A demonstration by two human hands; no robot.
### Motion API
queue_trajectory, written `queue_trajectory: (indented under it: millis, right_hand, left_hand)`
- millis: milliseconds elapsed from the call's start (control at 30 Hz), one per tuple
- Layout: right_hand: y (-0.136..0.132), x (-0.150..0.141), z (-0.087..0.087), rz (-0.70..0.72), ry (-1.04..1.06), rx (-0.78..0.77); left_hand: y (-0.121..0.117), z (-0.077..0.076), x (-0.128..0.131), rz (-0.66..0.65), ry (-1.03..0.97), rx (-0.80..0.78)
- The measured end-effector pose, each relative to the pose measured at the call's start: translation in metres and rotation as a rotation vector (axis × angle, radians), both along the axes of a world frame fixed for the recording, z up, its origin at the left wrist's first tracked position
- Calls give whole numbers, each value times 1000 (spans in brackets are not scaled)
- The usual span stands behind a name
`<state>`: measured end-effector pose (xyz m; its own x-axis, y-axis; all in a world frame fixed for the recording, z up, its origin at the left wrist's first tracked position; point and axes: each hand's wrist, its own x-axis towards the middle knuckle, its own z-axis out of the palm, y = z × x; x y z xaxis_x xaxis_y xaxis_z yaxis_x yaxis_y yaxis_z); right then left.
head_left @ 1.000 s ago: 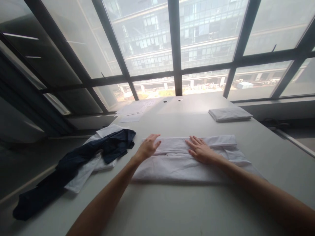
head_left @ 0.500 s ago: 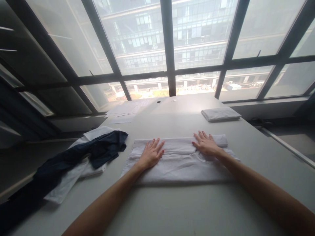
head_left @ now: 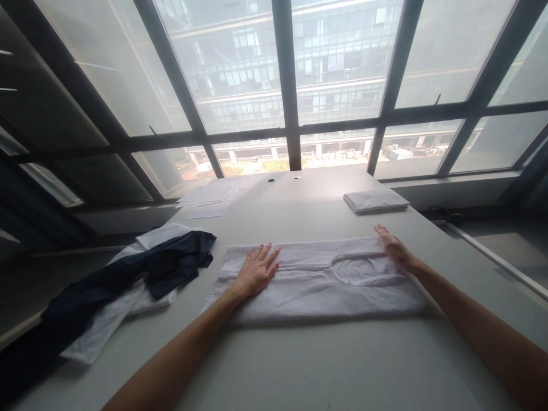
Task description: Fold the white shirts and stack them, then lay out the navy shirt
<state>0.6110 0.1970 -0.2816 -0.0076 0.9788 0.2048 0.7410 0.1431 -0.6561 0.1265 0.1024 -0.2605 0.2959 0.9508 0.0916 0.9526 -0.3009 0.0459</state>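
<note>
touching one white garment (head_left: 317, 294): one left hand (head_left: 258, 270), one right hand (head_left: 394, 249)

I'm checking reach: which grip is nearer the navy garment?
Left. The left grip is to the right of the navy garment, resting on the white garment; the right grip is farther right, at the white garment's neckline end.

White tbl (head_left: 282, 217) by lg dark-framed windows (head_left: 289, 85), bright daylight, glassy bldg (head_left: 244, 74) opp.

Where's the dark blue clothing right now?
In the head view, the dark blue clothing lies at the left of the table, partly over white cloth, left of the left hand.
</note>
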Motion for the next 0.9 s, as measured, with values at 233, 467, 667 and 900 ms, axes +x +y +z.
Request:
queue_trajectory:
  millis: [233,467,667,900]
  right_hand:
    - [-15,-15,11,18,-191,154]
    - [-36,-47,14,141,-615,36]
    - [-40,-53,27,103,-488,67]
    - [-45,-64,9,277,-644,-37]
  left_hand:
    - [1,0,-1,-6,-10,6]
    - [1,0,-1,-8,-3,13]
    - [3,-2,-1,-16,10,14]
    - [1,6,-3,-8,8,-56]
